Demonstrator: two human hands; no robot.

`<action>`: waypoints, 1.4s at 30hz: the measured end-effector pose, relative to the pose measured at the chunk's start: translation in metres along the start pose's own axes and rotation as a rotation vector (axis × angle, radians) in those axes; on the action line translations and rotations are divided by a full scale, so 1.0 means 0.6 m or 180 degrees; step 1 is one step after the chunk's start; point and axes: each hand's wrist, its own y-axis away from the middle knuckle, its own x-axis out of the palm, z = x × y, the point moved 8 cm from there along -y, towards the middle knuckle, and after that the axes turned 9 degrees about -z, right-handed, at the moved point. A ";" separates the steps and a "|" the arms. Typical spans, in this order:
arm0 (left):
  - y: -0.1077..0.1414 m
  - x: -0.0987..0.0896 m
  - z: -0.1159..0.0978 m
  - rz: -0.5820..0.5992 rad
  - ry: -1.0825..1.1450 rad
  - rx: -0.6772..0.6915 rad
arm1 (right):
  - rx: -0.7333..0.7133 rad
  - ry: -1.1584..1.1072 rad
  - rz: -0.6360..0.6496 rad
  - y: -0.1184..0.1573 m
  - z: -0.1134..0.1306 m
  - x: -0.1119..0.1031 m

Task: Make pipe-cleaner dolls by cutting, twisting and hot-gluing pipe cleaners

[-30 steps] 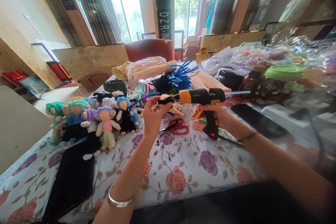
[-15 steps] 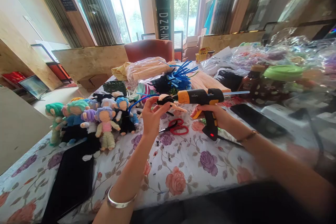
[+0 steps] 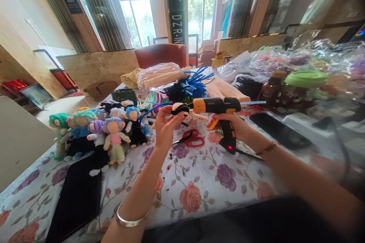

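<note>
We see our left hand (image 3: 164,129) closed in a pinch, thumb and fingers holding a small black-and-peach piece (image 3: 180,109) up above the flower-patterned counter (image 3: 199,172). Our right hand (image 3: 236,126) is wrapped around the grip of a black-and-orange glue gun (image 3: 216,105), with a finger at its orange trigger (image 3: 213,123); we cannot tell whether the trigger is pressed. The nozzle meets the black part of the piece or sits just beside it, so we judge that glue is being applied there. From here, the next move seems to call for a steady left pinch, fingertips clear of the hot tip, and small, careful shifts of the gun. The piece lies between our two hands, at the left fingertips, its long axis running roughly sideways: the rounded black end is in the pinch, and thin peach strands (image 3: 199,116) point toward our right hand, sloping slightly down under the nozzle. The gun's barrel is nearly level and points at our left hand. Below and between our hands lie red-handled scissors (image 3: 196,141), and left of our left hand stands a cluster of yarn-haired dolls (image 3: 115,136).
</note>
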 end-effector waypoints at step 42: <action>0.006 -0.011 -0.018 -0.0096 -0.1320 0.0874 | 0.0458 -0.0885 -0.0016 0.024 0.011 0.031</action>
